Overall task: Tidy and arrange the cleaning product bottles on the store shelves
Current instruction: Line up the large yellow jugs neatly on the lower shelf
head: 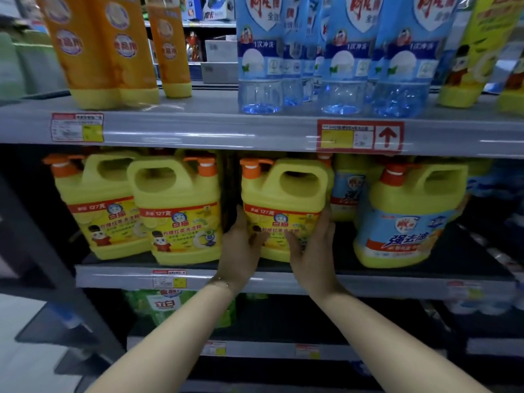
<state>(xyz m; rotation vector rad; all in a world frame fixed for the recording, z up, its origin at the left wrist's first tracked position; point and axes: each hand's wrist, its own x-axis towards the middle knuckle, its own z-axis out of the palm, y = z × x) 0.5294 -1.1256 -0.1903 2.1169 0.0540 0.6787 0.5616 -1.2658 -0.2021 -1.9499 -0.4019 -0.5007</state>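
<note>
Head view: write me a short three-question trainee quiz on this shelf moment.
1. True or false: the left hand and the right hand hold the same yellow jug.
2. Its pump cap is: A orange, B blue, C green?
3. Fill in: the blue-labelled jug stands to the ____ of that yellow jug.
Key: 1 true; 2 A; 3 right.

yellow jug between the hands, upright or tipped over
Upright: jug has its orange pump on top, label level; left hand and right hand grip its sides.
</note>
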